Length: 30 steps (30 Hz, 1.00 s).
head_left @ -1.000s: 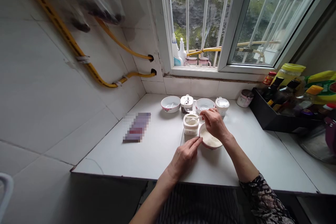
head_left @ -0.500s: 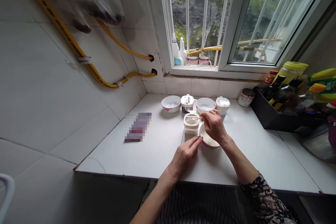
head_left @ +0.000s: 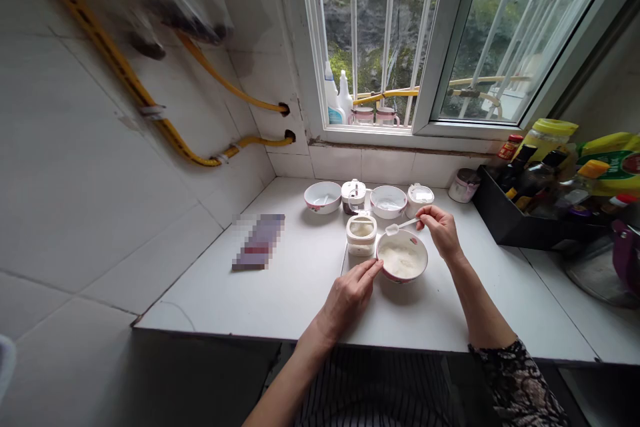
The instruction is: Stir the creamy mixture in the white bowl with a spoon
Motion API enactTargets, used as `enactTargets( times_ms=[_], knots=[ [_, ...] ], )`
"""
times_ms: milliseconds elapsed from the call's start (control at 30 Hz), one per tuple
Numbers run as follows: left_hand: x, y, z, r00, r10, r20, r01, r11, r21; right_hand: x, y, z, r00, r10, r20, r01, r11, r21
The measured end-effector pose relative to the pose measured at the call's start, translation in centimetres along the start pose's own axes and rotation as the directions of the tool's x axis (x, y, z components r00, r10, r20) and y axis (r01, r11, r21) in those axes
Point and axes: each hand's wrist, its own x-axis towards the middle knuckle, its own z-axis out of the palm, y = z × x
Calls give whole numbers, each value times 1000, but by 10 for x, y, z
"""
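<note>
My right hand (head_left: 440,230) pinches the handle end of a small white spoon (head_left: 400,226), whose scoop is over the far rim of a bowl (head_left: 403,279) of white powder. On the near left side of that bowl, the fingertips of my left hand (head_left: 353,293) hold the rim; its thumb is hidden. Just left of the bowl stands an open square white jar (head_left: 361,244) with pale contents. Two more bowls are behind: a left bowl (head_left: 323,206) with a spoon inside, and a right bowl (head_left: 389,211).
A lidded jar with dark contents (head_left: 354,199) and a white lidded jar (head_left: 420,199) stand at the back. A dark-lidded jar (head_left: 464,187) sits beside a black box (head_left: 505,220) of bottles on the right. A blurred purple item (head_left: 260,240) lies left on the white counter (head_left: 200,300).
My right hand has moved right, bringing the spoon from over the open jar to the bowl's far rim. My left hand stays at the bowl. The view has shifted slightly.
</note>
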Motion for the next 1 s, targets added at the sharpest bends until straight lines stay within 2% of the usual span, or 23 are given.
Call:
enactTargets(
  times_ms=[67, 167, 233, 300, 500, 600, 667, 800, 900, 1000],
  knots=[
    [0, 0, 0, 1000, 2, -1, -2, 1000, 4, -2, 1, -8, 994, -94, 64, 103, 979, -174],
    [0, 0, -1, 1000, 5, 3, -5, 1000, 8, -5, 5, -11, 944, -274, 182, 327, 837, -438],
    [0, 0, -2, 1000, 4, 7, -4, 1000, 3, -7, 8, -9, 887, -358, 292, 461, 719, -520],
    [0, 1, -3, 1000, 0, 8, 0, 1000, -4, -8, 12, -5, 842, -381, 382, 537, 660, -526],
    [-1, 2, -1, 1000, -22, -9, 22, 1000, -20, -18, 16, 1, 805, -354, 476, 554, 737, -388],
    [-1, 3, -2, 999, -34, 6, 34, 999, -31, -21, 12, -1, 771, -369, 519, 575, 754, -318],
    [-1, 4, -4, 999, -36, 6, 36, 999, -38, -21, 8, -5, 768, -386, 511, 581, 756, -301],
    [1, 6, -7, 999, -37, 7, 38, 998, -45, -19, 3, -17, 793, -432, 429, 596, 697, -399],
    [2, 6, -9, 999, -38, 19, 39, 998, -44, -18, 5, -20, 786, -428, 445, 613, 625, -483],
    [1, 6, -10, 999, -38, 23, 39, 998, -45, -22, 8, -15, 778, -400, 485, 614, 649, -449]
  ],
)
